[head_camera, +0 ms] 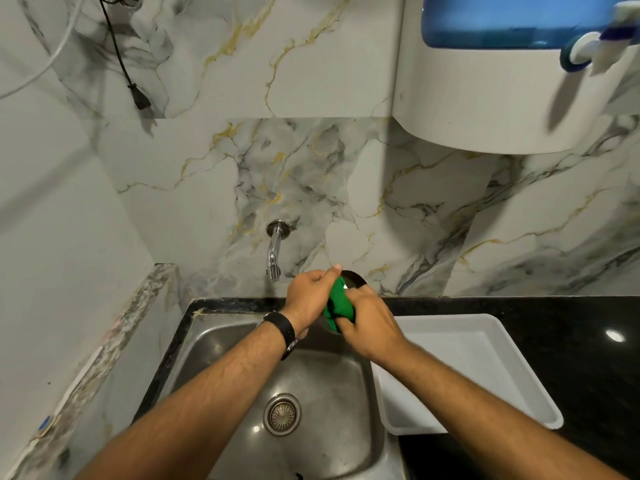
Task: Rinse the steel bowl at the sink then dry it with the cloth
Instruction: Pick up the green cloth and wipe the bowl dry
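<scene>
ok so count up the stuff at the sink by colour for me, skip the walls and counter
Green: 1, the cloth
White: 1, the tray
Steel: 3, the bowl, the tap, the sink
Black: 1, the wristwatch
Total: 6

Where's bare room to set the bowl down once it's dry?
Free: the white tray right of the sink, and the black counter beyond it. Sink basin around the drain is bare too. Crowded: the sink's back edge, where both hands work the green cloth.
</scene>
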### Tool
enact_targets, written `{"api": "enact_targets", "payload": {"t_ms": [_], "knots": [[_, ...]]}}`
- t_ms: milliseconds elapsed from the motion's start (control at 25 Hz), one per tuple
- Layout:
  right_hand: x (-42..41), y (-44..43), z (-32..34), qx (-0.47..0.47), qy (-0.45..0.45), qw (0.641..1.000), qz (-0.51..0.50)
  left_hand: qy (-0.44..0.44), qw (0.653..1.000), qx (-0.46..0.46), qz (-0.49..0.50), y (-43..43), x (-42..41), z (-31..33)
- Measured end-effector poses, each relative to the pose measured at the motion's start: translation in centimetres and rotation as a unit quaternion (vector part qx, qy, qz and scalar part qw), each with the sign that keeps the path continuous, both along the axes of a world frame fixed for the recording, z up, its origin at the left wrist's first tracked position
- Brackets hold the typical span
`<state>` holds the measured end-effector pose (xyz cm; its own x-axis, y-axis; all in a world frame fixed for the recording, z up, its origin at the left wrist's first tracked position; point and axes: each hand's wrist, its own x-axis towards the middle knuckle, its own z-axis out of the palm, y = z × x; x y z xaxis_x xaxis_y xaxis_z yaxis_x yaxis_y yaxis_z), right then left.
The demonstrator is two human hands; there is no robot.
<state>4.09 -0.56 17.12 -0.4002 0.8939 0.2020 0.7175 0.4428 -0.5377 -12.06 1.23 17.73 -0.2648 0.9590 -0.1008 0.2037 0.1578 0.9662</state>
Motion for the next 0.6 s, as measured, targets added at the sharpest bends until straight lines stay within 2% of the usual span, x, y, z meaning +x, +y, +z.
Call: {"api": "enact_targets", "payload": {"t_ms": [80, 160, 240, 280, 360, 400, 520, 600], "knots": [[0.5, 0.7, 0.0, 0.133, -0.143, 0.974, 0.117, 0.012, 1.0, -0.013, -0.015, 0.6, -0.5, 0.3], [1.1, 1.0, 0.5, 0.258, -0.269, 0.906, 0.203, 0.047, 0.998, -0.027, -0.034, 1.1, -1.3, 0.1], [1.0, 0.9, 1.0, 0.344, -0.354, 0.843, 0.214, 0.076, 0.996, -0.035, -0.037, 1.3, -1.5, -0.2], [0.7, 0.6, 1.5, 0.353, -0.388, 0.83, 0.188, 0.078, 0.996, -0.034, -0.032, 1.3, -1.3, -0.1], [0.1, 0.6, 2.4, 0.307, -0.43, 0.841, 0.112, 0.091, 0.995, -0.028, -0.022, 1.3, -0.8, 0.2], [-0.2, 0.6, 2.9, 0.255, -0.419, 0.867, 0.084, 0.112, 0.993, -0.025, -0.017, 1.3, -0.5, 0.5], [-1.0, 1.0, 4.1, 0.013, -0.28, 0.959, 0.027, 0.162, 0.987, -0.016, 0.012, 1.1, 0.4, 0.7], [-1.1, 1.5, 4.6, -0.162, -0.148, 0.976, 0.008, 0.163, 0.986, -0.014, 0.037, 0.9, 0.7, 0.2]]}}
